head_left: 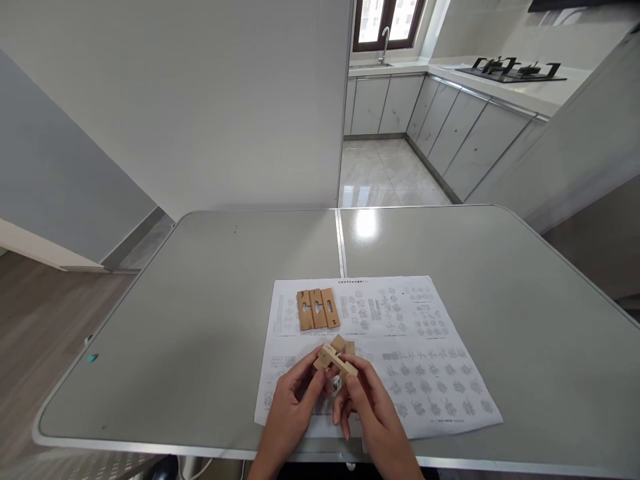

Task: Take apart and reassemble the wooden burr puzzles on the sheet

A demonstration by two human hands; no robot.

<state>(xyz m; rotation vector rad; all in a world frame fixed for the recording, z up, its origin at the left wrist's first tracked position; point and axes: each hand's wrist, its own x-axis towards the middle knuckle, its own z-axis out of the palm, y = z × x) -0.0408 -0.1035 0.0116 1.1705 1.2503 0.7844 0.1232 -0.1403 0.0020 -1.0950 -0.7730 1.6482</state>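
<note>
1. Nearest camera: both bare hands, thumbs and fingers in use. Left hand [295, 393] pinches the left end of the wooden cluster [340, 363]; right hand [373, 400] grips its right end, lower fingers curled loosely beneath.
2. Cluster sits between the hands, over the near part of the printed sheet [453, 415]. Several pale notched pieces, at odd angles; exact count hidden by fingers. Can't tell if the rearmost bits are locked in or just behind.
3. Three flat wooden pieces [319, 319] lie side by side on the sheet, beyond the hands, dark marks and cut-outs showing. Untouched.
4. Sheet, covered in small diagrams, lies on the grey table [225, 320].
5. Progress, my judgement: partway; cluster partly joined, three flat pieces not yet added.
</note>
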